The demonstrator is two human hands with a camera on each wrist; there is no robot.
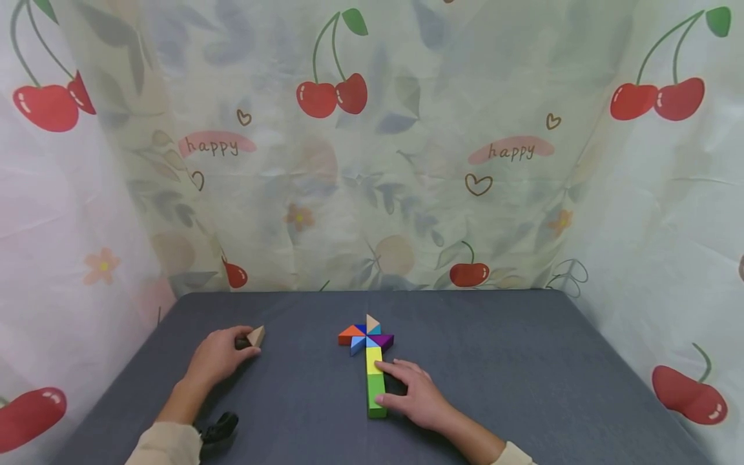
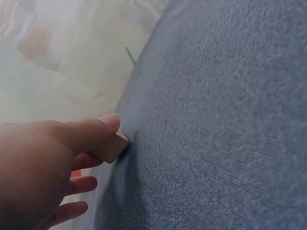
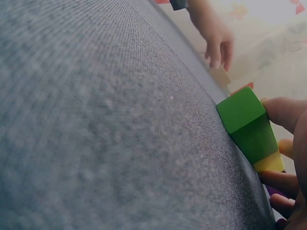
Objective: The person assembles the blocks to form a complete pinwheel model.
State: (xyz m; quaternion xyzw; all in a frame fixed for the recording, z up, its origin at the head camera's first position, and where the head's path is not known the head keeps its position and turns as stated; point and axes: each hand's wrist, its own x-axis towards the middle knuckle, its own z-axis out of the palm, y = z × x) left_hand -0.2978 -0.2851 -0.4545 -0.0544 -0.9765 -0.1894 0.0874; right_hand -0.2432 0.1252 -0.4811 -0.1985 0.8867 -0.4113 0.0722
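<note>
While the right hand (image 1: 415, 394) steadies the green block (image 1: 376, 394) below the pinwheel of triangles (image 1: 366, 336) with its fingers laid against it, the left hand (image 1: 217, 355) pinches a tan triangular block (image 1: 256, 336) at nine o'clock from the pinwheel, which I judge must next be carried over and fitted in.

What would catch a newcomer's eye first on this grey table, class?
Probably the colourful block pinwheel at the table's middle, with a yellow block and green block laid as its stem toward the person. The right hand rests against that stem, while the left hand off to the left pinches a tan triangular block.
</note>
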